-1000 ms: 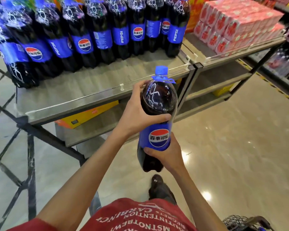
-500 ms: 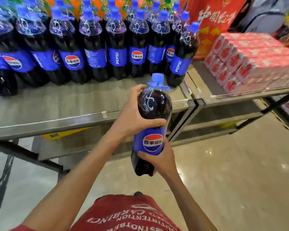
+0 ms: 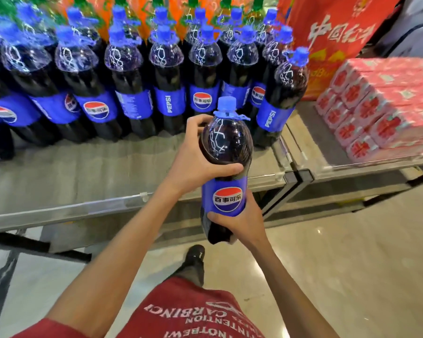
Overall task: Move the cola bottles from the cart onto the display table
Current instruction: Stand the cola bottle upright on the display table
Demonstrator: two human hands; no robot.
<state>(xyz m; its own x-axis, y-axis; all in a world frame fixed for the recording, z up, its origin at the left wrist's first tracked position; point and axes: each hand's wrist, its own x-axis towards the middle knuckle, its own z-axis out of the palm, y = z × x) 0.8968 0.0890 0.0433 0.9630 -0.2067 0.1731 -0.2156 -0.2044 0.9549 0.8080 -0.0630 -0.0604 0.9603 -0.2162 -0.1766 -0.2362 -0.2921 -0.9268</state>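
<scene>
A grey table (image 3: 83,167) is seen across the left and middle, and its back half is filled by a row (image 3: 130,76) of large cola bottles. They are stood upright and packed side by side, at least two deep, each capped in blue, wrapped in a blue label and filled with dark cola almost to the neck. The front strip of the table is left bare. Below it, a red shirt (image 3: 188,313) and one dark shoe (image 3: 194,257) on the shiny floor are seen. The left hand (image 3: 193,162) is wrapped round the shoulder of a single bottle (image 3: 226,147), with the thumb laid across its front. This bottle is held nearly upright in the air, just in front of the table's right end and touching nothing else; it is capped and full of cola. Its lower part is gripped from below the label by the right hand (image 3: 242,223). The end bottle (image 3: 283,93) of the row is seen leaning at the table's right corner. Further right, a second table (image 3: 327,147) is butted against the first and loaded with stacked pink packs (image 3: 381,106), their contents hidden by the wrap. A red banner (image 3: 335,32) is hung behind them.
</scene>
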